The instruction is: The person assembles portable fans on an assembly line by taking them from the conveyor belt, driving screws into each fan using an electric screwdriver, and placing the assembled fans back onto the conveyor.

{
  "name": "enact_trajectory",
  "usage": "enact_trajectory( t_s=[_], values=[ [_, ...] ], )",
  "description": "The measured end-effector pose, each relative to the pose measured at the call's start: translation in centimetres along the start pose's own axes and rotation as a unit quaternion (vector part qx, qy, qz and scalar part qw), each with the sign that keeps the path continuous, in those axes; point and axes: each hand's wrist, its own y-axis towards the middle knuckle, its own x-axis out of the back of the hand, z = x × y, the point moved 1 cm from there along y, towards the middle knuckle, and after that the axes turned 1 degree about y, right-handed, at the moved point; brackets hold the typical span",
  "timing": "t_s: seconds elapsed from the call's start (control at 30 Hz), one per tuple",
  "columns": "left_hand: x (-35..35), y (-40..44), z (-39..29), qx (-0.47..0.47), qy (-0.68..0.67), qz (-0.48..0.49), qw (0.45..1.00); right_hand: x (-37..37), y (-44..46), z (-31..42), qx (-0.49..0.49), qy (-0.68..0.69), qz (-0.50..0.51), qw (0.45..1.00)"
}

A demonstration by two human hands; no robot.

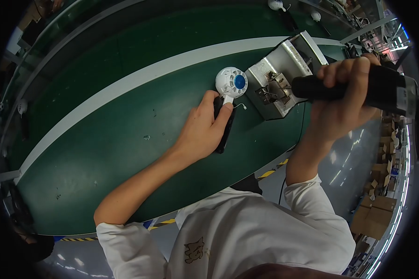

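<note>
My left hand is closed around the black handle of a device with a round white vented head and a blue disc in its middle. A thin wire with a small white connector sticks out beside its neck. Higher up on the right, my right hand grips a thick black cylindrical tool, whose narrower end points left. Below and behind that end stands a metal box-shaped fixture with a small metal mechanism inside. The device's head is close to the fixture's left side.
The green work surface has small bits of debris. A white strip divides it from a darker green belt. Similar white-headed devices lie at the far side and the left. Cardboard boxes stand beyond the right edge.
</note>
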Motion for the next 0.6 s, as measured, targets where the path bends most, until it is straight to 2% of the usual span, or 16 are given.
enact_trajectory(
  t_s=[0.07, 0.17, 0.27, 0.6],
  values=[
    [0.2, -0.2, -0.2, 0.009, 0.000, -0.002, 1.000, -0.5, -0.8, -0.6, -0.061, -0.026, -0.032, 0.997],
    [0.3, -0.2, -0.3, 0.018, -0.008, 0.009, 1.000, -0.8, -1.2, -1.4, -0.094, -0.043, -0.050, 0.993],
    [0.1, 0.3, -0.1, -0.002, 0.006, 0.000, 1.000, -0.6, -1.4, -2.9, -0.060, -0.025, -0.069, 0.995],
    [0.2, 0.4, 0.0, 0.000, 0.000, 0.005, 1.000, -0.6, -1.8, -3.3, -0.063, -0.006, -0.074, 0.995]
  ],
)
